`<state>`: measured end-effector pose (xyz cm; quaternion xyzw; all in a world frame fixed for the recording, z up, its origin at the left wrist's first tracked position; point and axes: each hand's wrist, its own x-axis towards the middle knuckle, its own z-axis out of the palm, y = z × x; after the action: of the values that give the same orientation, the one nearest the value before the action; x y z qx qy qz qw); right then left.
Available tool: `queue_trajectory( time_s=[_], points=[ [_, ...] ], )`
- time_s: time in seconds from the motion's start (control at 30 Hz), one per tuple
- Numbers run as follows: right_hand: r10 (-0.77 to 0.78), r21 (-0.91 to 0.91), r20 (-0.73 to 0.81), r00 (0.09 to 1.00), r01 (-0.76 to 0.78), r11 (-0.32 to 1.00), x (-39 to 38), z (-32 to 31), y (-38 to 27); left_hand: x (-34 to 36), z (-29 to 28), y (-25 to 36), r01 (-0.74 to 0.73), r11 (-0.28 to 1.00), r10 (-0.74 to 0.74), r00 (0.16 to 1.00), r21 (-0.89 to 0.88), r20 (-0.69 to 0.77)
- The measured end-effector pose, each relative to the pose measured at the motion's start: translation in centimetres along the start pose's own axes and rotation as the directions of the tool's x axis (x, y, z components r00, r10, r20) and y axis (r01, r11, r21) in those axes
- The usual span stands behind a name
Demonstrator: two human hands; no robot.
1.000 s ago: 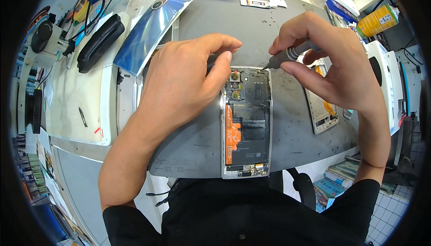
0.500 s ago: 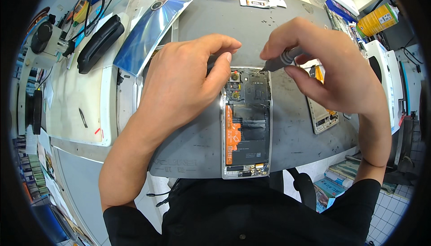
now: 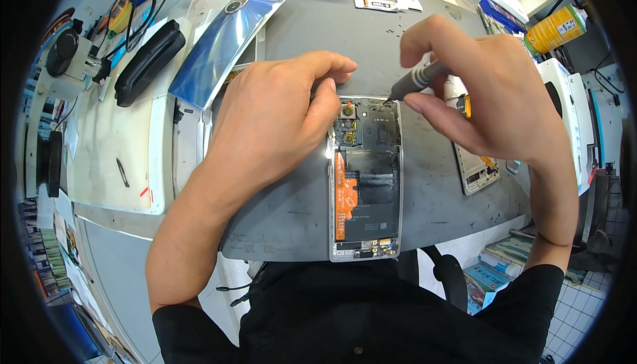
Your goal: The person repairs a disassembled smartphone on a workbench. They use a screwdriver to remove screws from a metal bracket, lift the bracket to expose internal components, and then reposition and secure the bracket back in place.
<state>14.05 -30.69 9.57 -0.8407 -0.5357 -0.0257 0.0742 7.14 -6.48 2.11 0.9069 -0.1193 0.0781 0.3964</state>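
On your grey mat lies an opened, silver-framed rectangular phone; your left hand curls beside it, grip unclear. Your right hand pinches a grey cylindrical screwdriver; slanted, it could slip and gouge the phone.

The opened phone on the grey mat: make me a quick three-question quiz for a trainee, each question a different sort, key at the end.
1. Multiple choice: Where on the opened phone is the tip of the grey screwdriver?
a) At the lower edge
b) Near the upper right corner
c) At the middle of the left side

2. True or false: The orange strip runs along the phone's left side.

3. Fill in the blank: The screwdriver is held in the person's ____ hand.

Key:
1. b, near the upper right corner.
2. True.
3. Right; the right hand grips it.
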Motion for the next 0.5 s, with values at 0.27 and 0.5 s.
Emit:
queue_trajectory(
  time_s=[0.27,0.5],
  points=[
    [-0.017,0.027,0.004,1.0,0.017,0.999,0.2,0.1,0.1,0.0,0.1,-0.1,-0.013,1.0,0.012,1.0,-0.007,-0.026],
    [-0.104,0.105,-0.188,0.977,0.125,0.987,0.5,1.5,0.2,0.0,0.1,-0.1,-0.014,1.0,0.014,1.0,-0.008,-0.026]
  ],
)
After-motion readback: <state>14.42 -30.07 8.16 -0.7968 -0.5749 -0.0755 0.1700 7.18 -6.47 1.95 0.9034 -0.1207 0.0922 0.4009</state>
